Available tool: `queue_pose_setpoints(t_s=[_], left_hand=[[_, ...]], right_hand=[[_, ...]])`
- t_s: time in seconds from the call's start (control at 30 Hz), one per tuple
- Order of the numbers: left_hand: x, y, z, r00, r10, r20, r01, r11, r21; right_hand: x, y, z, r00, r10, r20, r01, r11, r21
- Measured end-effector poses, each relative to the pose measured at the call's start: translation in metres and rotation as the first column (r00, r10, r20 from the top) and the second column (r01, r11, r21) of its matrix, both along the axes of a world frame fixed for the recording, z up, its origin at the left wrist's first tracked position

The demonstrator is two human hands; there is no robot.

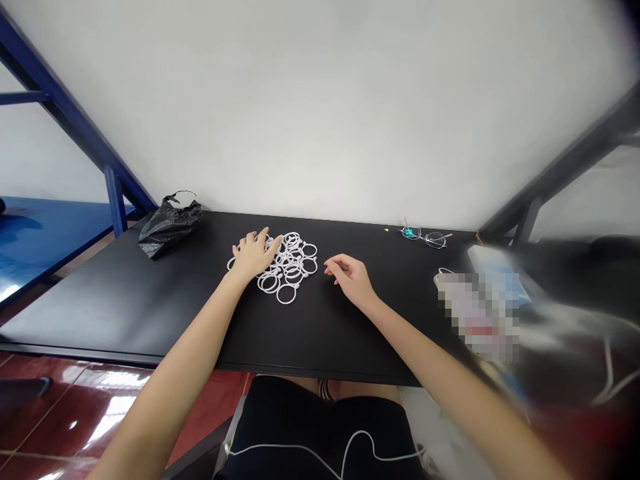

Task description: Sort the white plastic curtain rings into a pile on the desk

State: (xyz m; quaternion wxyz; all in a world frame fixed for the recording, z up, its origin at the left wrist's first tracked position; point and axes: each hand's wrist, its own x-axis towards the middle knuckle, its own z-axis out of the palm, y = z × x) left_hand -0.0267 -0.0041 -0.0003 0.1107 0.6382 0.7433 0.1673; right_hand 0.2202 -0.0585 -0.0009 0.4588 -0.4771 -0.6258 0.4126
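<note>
The left hand (254, 253) is down on the white plastic rings (293, 267), fingers spread flat! The right hand (350, 280) sits empty on the black counter (150, 300), fingers loosely curled, and every ring is in one heap.

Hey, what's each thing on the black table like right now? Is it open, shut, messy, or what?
Left hand: fingers spread, resting on the rings.
Right hand: fingers loosely curled, holding nothing, on the desk.
White plastic rings: loosely heaped, overlapping.
Black plastic bag: crumpled, lying on its side.
Eyeglasses: lying on the desk, arms unfolded.
Black desk: flat, shiny.
</note>
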Motion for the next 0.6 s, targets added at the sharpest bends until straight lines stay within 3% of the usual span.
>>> queue_pose_setpoints(t_s=[0.4, 0.6], left_hand=[[0.018, -0.002, -0.009, 0.980, -0.195, 0.028, 0.194, 0.981, 0.026], [0.023, -0.005, -0.010, 0.961, -0.276, 0.006, 0.275, 0.959, 0.062]], right_hand=[[-0.002, -0.003, -0.002, 0.991, -0.034, 0.126, 0.012, 0.986, 0.168], [-0.003, -0.006, -0.002, 0.966, 0.016, 0.258, -0.106, 0.936, 0.336]])
